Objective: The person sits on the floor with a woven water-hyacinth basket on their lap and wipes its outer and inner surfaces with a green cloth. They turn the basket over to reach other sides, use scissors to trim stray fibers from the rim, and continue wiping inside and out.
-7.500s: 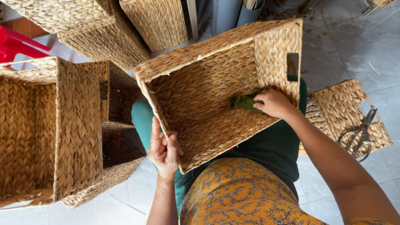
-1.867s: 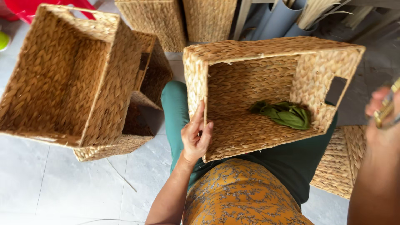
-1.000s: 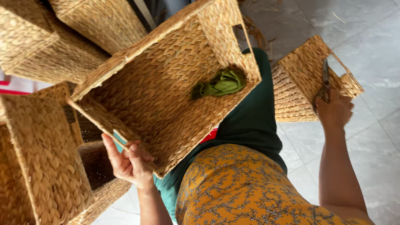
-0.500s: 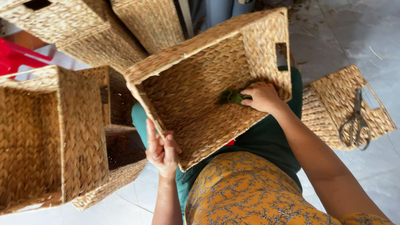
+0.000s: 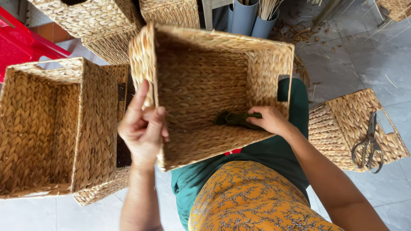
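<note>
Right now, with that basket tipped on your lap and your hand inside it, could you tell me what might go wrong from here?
The woven basket lies tipped on the lap, steadied only by the left hand at its rim, so it could slide off. The right hand presses a green cloth against rough weave, which may snag it. The scissors lie loose on a small basket beside the knee and might be knocked onto the floor.

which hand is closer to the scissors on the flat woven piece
Right. The right hand is inside the woven basket, pressing a green cloth, on the side toward the scissors. The left hand grips the basket's far left rim.
</note>
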Motion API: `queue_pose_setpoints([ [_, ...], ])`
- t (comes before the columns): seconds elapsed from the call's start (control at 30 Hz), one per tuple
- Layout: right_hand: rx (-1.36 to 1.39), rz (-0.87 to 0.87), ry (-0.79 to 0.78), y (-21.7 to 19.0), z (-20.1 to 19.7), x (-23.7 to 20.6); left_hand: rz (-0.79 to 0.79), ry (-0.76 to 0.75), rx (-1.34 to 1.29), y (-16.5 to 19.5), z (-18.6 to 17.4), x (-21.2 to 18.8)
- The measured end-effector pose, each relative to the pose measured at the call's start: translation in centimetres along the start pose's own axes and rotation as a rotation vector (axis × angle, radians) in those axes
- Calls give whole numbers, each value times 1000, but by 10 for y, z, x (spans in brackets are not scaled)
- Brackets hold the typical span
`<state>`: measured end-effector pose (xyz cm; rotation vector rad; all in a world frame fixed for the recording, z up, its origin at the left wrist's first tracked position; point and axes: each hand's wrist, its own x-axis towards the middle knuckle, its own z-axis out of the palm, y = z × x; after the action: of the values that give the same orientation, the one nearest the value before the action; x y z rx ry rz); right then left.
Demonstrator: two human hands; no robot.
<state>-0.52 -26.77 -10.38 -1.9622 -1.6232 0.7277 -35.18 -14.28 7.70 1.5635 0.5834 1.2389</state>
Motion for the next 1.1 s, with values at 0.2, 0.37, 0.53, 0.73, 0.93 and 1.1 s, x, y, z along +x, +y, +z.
queue_pose_setpoints([
  [0.2,300,-57,77,-60,-23,-52,76,-169,108,94,-6,62],
  [0.37,377,-335,309,-114,-50,-62,37,-391,269,183,14,104],
  [0.53,-267,-183,194,-135,-51,-47,137,-750,601,242,47,161],
  [0.73,-356,-285,71,-107,-36,-41,664,-914,567,208,104,198],
  [0.93,-332,-230,167,-65,-17,-25,663,-667,968,181,131,190],
  [1.1,-284,-137,212,-37,-32,-10,971,-499,1024,163,122,179],
])
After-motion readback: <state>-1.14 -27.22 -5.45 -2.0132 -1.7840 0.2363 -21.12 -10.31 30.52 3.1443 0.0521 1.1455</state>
